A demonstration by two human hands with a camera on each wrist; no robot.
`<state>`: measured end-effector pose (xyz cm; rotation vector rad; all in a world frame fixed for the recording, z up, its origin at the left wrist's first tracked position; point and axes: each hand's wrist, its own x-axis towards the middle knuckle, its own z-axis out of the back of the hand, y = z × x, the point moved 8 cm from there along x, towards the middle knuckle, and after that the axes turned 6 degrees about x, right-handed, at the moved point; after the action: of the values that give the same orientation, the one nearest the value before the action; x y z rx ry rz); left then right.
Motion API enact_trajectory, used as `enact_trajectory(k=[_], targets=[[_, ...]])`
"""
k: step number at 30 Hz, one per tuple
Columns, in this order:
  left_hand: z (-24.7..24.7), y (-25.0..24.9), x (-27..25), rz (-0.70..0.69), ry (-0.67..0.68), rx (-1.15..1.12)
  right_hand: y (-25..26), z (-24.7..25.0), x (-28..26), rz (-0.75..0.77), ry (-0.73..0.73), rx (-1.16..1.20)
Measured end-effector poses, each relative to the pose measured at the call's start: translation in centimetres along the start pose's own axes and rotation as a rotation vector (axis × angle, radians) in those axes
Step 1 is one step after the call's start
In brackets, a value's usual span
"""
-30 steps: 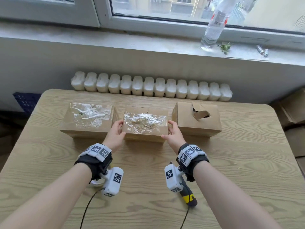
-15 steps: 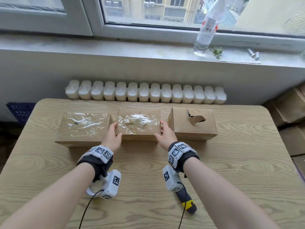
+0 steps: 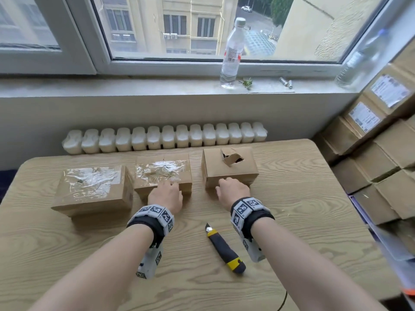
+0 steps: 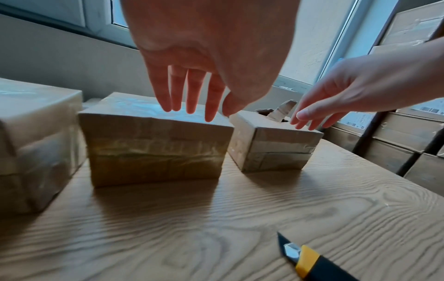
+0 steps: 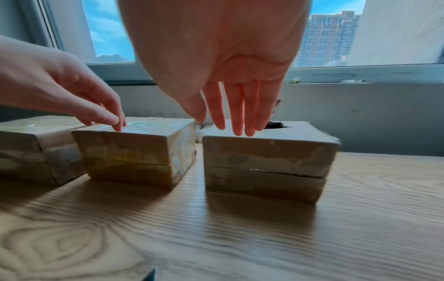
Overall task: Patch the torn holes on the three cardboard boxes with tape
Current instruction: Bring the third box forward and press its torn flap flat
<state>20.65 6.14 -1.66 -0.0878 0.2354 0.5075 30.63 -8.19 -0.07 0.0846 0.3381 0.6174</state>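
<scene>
Three cardboard boxes stand in a row on the wooden table [image 3: 292,221]. The left box [image 3: 94,189] and the middle box [image 3: 162,171] have clear tape across their tops. The right box [image 3: 229,167] has a torn hole [image 3: 232,157] with a flap sticking up. My left hand [image 3: 166,194] hovers with straight fingers over the near edge of the middle box [image 4: 156,140]. My right hand [image 3: 232,190] hovers with straight fingers over the near edge of the right box [image 5: 266,161]. Neither hand holds anything.
A black and yellow utility knife [image 3: 224,249] lies on the table between my forearms, blade out. A white radiator [image 3: 164,138] runs behind the table. A water bottle [image 3: 232,52] stands on the windowsill. Stacked cardboard cartons [image 3: 381,142] fill the right side.
Both hands let go of the middle box's sides and shifted right. The left hand is now over the middle box, the right hand over the torn box. The knife is now uncovered.
</scene>
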Motion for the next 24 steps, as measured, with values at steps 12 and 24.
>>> enact_trajectory(k=[12, 24], targets=[[1.6, -7.2, 5.1, -0.002, 0.051, -0.005, -10.9, 2.9, 3.5, -0.139, -0.028, 0.037], [-1.4, -8.3, 9.0, 0.23, 0.182, -0.545, -15.7, -0.1, 9.0, -0.254, -0.021, 0.813]])
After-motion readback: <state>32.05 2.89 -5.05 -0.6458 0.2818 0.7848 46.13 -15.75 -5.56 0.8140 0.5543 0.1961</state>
